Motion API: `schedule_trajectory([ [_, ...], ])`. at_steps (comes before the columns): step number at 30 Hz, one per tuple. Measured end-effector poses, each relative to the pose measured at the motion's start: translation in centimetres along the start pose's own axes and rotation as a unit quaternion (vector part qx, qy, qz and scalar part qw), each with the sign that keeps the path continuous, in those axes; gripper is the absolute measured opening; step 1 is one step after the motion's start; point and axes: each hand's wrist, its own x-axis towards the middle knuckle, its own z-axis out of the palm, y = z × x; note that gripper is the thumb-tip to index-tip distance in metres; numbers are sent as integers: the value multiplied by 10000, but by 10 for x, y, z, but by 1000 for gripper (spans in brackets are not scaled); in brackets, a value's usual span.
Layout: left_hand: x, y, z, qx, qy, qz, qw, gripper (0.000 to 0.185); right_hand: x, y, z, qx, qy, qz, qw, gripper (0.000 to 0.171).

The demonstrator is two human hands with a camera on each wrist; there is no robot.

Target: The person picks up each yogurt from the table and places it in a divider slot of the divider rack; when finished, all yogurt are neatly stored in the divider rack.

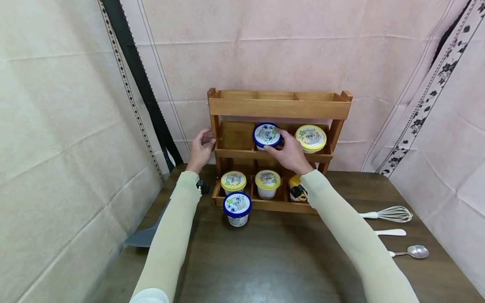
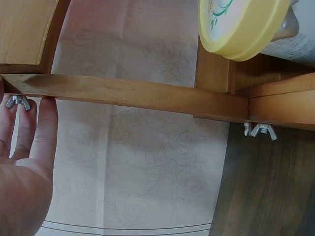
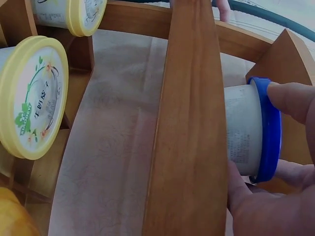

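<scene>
My right hand grips a white tub with a blue lid by its rim, in the middle compartment of the wooden rack's middle tier. Fingers and thumb lie around the blue lid in the right wrist view. At the rack's left side, my left hand touches the upright with fairly straight fingers, beside a wing nut. To the right of the held tub sits a yellow-lidded tub. Another blue-lidded tub stands on the table before the rack.
On the bottom tier are two yellow-lidded tubs and a yellow container partly behind my right wrist. A whisk, a white handle and a spoon lie at right. A grey-blue object shows past my left sleeve.
</scene>
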Motion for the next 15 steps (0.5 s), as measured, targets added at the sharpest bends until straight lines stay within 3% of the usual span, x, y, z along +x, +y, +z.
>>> schedule_trajectory([
  [8,-1,2,0,49,20,-10,10000,41,-9,-3,-5,167,18,-61,9998,84],
  [15,-1,2,-1,54,-21,7,10000,42,-30,-1,-9,610,-23,-96,9981,85],
])
